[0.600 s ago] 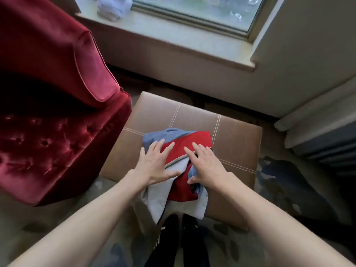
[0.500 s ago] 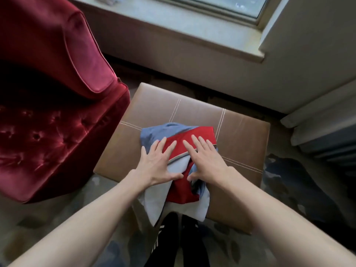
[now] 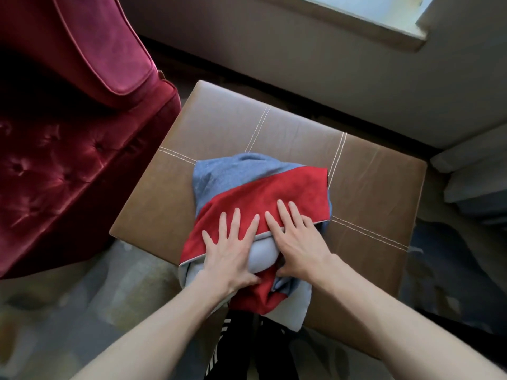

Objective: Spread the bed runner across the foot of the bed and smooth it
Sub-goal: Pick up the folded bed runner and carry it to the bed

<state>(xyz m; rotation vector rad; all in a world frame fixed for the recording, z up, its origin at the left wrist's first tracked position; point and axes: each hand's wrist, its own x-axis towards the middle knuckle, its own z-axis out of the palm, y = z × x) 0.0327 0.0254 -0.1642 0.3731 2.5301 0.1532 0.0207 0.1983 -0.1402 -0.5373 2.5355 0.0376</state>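
Note:
A folded red, blue and pale grey bed runner (image 3: 263, 190) lies bunched on a brown leather ottoman (image 3: 365, 193), its near end hanging over the front edge. My left hand (image 3: 233, 250) rests flat on the red part, fingers spread, thumb tucked against the fabric below. My right hand (image 3: 299, 239) lies flat beside it, fingers on the red band, thumb curled under a grey fold. No bed is in view.
A red velvet tufted armchair (image 3: 68, 133) stands close on the left of the ottoman. A window sill (image 3: 378, 26) and wall run behind. Pale bedding or cushions (image 3: 477, 174) sit at the right edge. Patterned carpet (image 3: 68, 303) covers the floor.
The view has tilted down and moved closer. Both hands have slid a little toward the near edge of the runner, and the fabric has bunched up between them.

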